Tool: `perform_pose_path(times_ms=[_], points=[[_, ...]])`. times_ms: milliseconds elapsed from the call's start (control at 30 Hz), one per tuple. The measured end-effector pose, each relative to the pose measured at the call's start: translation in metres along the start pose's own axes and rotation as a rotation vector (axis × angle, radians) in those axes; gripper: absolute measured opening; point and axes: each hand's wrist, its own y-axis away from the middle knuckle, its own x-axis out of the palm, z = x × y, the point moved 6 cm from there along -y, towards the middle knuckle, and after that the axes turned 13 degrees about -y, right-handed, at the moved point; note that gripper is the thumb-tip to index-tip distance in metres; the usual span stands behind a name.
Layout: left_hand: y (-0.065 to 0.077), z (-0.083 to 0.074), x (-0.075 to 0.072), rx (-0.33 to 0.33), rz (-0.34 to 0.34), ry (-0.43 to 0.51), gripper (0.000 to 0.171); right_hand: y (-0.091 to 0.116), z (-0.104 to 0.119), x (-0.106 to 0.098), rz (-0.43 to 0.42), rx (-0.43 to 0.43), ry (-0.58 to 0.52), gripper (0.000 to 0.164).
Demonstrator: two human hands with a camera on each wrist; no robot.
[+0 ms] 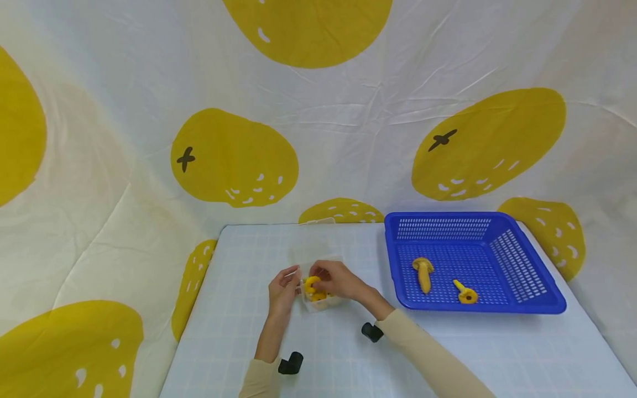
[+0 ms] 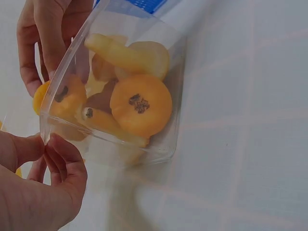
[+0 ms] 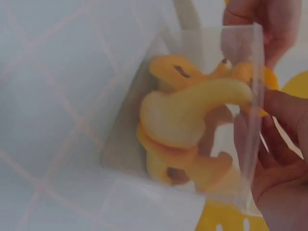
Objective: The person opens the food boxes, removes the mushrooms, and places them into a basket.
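Observation:
A clear plastic box point(image 1: 322, 305) stands on the table with several yellow mushrooms point(image 2: 141, 105) inside, some with dark marks on their caps. My left hand point(image 1: 282, 293) pinches the box's rim between thumb and fingers on its left side. From the right, my right hand point(image 1: 340, 281) reaches over the opening. In the right wrist view its thumb and fingers hold a yellow mushroom point(image 3: 271, 78) at the rim. Part of that mushroom is seen blurred through the box wall.
On the right stands a blue perforated basket point(image 1: 539, 276). It holds a pale yellow mushroom point(image 1: 423, 273) and a smaller yellow mushroom point(image 1: 468, 295). The box's clear lid point(image 1: 316, 240) lies back behind it. A fruit-patterned cloth point(image 1: 348, 160) hangs beyond the table.

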Motion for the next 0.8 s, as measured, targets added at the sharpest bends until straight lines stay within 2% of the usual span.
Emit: perform_pose_path(times_ms=[267, 567, 800], points=[[0.001, -0.001, 0.001, 0.014, -0.002, 0.004, 0.032, 0.016, 0.004, -0.023, -0.044, 0.022, -0.030, 0.020], [0.000, -0.002, 0.003, 0.031, 0.021, 0.037, 0.035, 0.040, 0.014, -0.060, -0.131, -0.035, -0.110, 0.021], [0.001, -0.003, 0.001, 0.034, 0.023, 0.042, 0.035, 0.060, 0.017, -0.087, -0.209, 0.030, -0.130, 0.023]])
